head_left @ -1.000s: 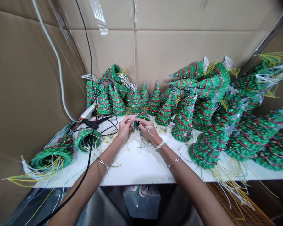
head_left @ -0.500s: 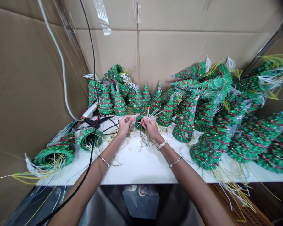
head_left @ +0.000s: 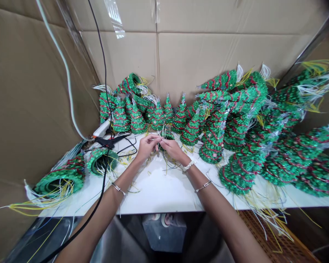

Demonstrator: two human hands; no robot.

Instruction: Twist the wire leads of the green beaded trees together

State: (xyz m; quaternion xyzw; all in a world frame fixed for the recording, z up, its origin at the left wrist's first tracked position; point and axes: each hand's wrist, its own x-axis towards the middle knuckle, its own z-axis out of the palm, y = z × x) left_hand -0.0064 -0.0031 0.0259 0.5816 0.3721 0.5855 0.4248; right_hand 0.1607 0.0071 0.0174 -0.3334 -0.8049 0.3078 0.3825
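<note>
My left hand [head_left: 148,146] and my right hand [head_left: 171,148] meet over the middle of the white table [head_left: 159,193]. Both are closed, fingertips together, on a bundle of thin white wires [head_left: 162,133] whose loose ends point up and away. Just behind and below my fingers lies a green tinsel tree [head_left: 168,137], mostly hidden by the hands. Which wires each hand pinches cannot be made out. Yellow and white wire scraps [head_left: 131,170] litter the tabletop around my wrists.
Several green tinsel trees with red garlands [head_left: 214,135] crowd the back and right. Two hollow trees lie at left, one with an open base [head_left: 102,160]. A black glue gun [head_left: 109,141] rests beside a white power strip [head_left: 102,128]. A black cable [head_left: 105,179] crosses my left forearm.
My hands have come together from slightly apart, and the white wires that fanned to the right now stand up between them. The view has shifted slightly.
</note>
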